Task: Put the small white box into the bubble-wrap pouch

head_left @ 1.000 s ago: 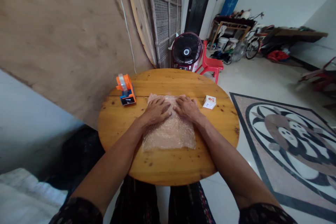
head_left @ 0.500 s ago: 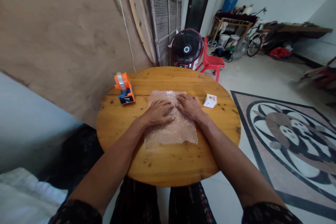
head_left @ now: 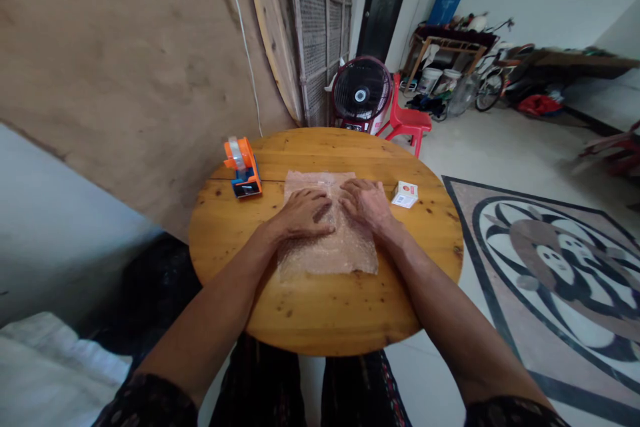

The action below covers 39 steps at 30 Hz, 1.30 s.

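A sheet of bubble wrap [head_left: 327,255] lies flat on the round wooden table [head_left: 320,327]. On its left half rests my left hand [head_left: 304,213], palm down, fingers stretched out. My right hand [head_left: 367,203] lies on the upper right part of the sheet, its fingers extended and slightly bent. Neither hand grips anything. To the right of my right hand stands a small white box [head_left: 405,194] with a red mark. An orange and blue tape dispenser [head_left: 243,168] with a roll of clear tape sits at the table's left side.
Behind the table stand a fan [head_left: 361,90] and a red plastic chair [head_left: 407,119]. A wooden panel [head_left: 125,47] leans along the left. Floor tiles with a panda design [head_left: 560,267] lie to the right. A bicycle [head_left: 490,90] is farther back.
Both hands stay on the bubble wrap; my right hand's fingers have shifted slightly. The whole view has moved a little, so things appear slightly farther right.
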Each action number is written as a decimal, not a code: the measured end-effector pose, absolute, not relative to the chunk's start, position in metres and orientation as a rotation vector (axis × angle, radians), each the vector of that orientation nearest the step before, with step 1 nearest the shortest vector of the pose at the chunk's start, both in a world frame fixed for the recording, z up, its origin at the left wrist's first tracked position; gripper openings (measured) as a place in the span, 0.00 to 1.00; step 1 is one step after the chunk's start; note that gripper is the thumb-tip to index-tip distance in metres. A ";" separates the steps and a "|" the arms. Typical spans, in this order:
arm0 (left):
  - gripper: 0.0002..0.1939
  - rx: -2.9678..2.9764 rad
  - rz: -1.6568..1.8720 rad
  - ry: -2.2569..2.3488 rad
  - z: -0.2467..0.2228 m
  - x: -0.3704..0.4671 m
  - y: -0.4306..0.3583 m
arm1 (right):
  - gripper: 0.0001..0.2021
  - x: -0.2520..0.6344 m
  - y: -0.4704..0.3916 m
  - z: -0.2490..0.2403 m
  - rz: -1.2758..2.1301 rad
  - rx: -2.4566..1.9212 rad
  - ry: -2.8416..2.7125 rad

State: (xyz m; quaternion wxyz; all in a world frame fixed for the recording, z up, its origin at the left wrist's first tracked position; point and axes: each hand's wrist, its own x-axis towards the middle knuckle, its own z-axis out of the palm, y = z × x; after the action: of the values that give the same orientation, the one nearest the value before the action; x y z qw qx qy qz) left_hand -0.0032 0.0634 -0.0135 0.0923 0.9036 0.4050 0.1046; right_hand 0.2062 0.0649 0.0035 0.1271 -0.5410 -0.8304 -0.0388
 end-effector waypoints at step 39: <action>0.45 2.554 0.162 1.099 -0.006 -0.015 0.064 | 0.16 0.232 0.070 0.013 0.202 -1.549 -2.607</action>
State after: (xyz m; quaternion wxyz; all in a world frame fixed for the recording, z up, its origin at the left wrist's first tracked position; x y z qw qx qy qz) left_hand -0.0148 0.0644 -0.0055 0.1775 0.9024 0.3884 0.0573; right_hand 0.2315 0.0700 0.0132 0.0512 -0.5090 -0.8567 0.0665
